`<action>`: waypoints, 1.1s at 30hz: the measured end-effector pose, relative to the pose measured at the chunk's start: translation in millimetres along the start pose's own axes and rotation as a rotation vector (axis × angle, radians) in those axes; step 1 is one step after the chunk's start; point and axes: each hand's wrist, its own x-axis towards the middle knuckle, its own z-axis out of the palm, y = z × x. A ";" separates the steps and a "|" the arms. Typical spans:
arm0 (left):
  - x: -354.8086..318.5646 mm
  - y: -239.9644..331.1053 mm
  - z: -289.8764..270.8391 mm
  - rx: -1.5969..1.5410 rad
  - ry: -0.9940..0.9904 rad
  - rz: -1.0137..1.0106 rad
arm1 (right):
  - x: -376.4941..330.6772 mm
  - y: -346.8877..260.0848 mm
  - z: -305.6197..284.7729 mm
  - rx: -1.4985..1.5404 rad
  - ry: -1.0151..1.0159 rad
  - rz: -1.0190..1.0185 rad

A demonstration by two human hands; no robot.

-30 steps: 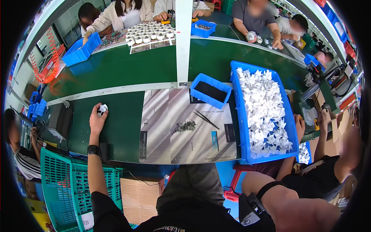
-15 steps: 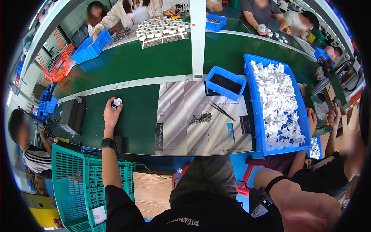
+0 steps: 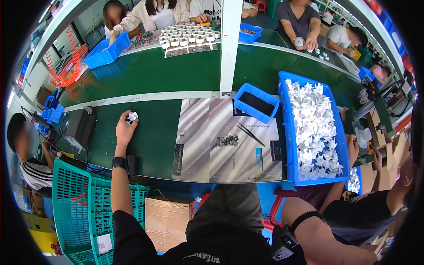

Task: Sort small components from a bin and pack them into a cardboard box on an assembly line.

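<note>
My left hand [image 3: 126, 126] is raised over the green bench at the left, fingers curled round a small white petal-shaped plastic part [image 3: 131, 116]. A dark spot shows in the part, too small to make out. My right hand is outside the picture; a bent bare arm [image 3: 329, 234] with a black band fills the lower right. On the bench, right of my left hand, lies a printed sheet [image 3: 192, 145]. It carries a pile of small dark pieces [image 3: 226, 141], black tweezers [image 3: 251, 134] and a blue strip [image 3: 259, 159].
A large blue tray [image 3: 289, 128] of white petal-shaped parts stands right of the sheet, with a smaller blue bin [image 3: 255, 89] of black bits behind it. A grey box [image 3: 79, 130] sits at the left, above a green crate [image 3: 73, 207]. A white post [image 3: 228, 48] rises mid-bench. Co-workers sit around.
The whole view has shifted slightly, with the bench appearing a little lower. My left hand keeps the white part in nearly the same place. Co-workers' hands at the far right have moved a little.
</note>
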 end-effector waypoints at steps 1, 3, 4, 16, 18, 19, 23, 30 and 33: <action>-0.7 1.0 -0.3 -0.005 0.001 0.004 | 2.0 0.8 -0.9 0.003 -0.011 -0.003; -2.0 2.7 -3.7 -0.012 0.004 0.003 | 6.1 1.8 -1.6 0.009 -0.034 -0.013; -2.8 3.3 -5.8 -0.008 0.000 0.004 | 8.2 1.7 -1.3 0.012 -0.046 -0.019; 5.7 11.7 5.9 0.008 0.006 0.013 | -6.6 6.9 6.7 0.013 0.036 -0.020; 2.1 5.9 1.5 0.010 0.014 0.013 | -6.2 8.0 6.0 0.018 0.044 -0.021; 0.1 3.1 0.3 0.002 0.022 0.015 | -5.6 8.4 5.9 0.021 0.043 -0.023; -2.0 1.9 3.3 0.008 0.031 0.037 | -3.2 7.8 9.4 0.022 0.026 -0.034; 16.5 -4.1 -11.6 -0.018 0.027 0.036 | 14.4 11.8 8.4 0.034 -0.049 -0.093; -2.7 1.2 1.1 -0.026 0.002 0.004 | 21.1 -0.2 3.5 0.007 -0.055 -0.067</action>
